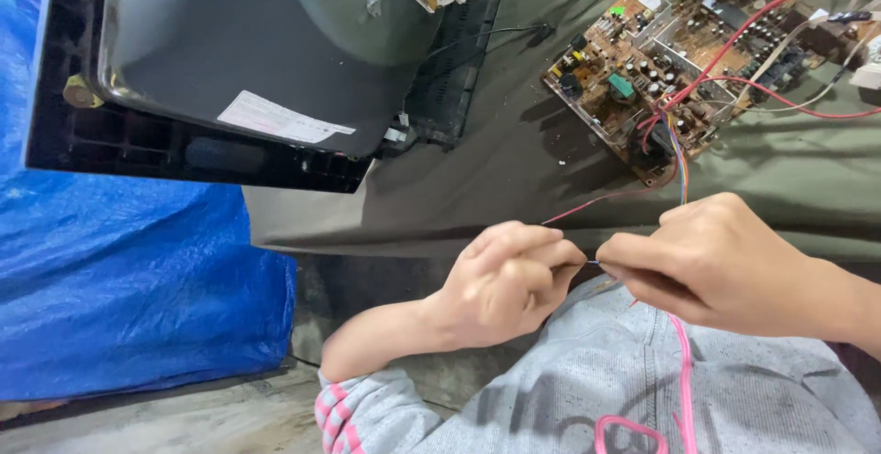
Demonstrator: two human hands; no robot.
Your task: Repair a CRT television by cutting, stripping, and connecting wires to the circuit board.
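We look down on a surface (514, 188) covered with a dull olive-grey cloth that lies in soft folds. To the left we see a bright blue tarpaulin (119, 289), crinkled and shiny, hanging down to a bare, dusty concrete floor (184, 422). The light falls evenly and softly, like daylight, and we make out only faint shadows on the cloth.

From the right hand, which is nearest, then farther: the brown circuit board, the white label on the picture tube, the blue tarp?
1. Brown circuit board, just above the right hand.
2. White label, upper left on the grey picture tube.
3. Blue tarp, far left.
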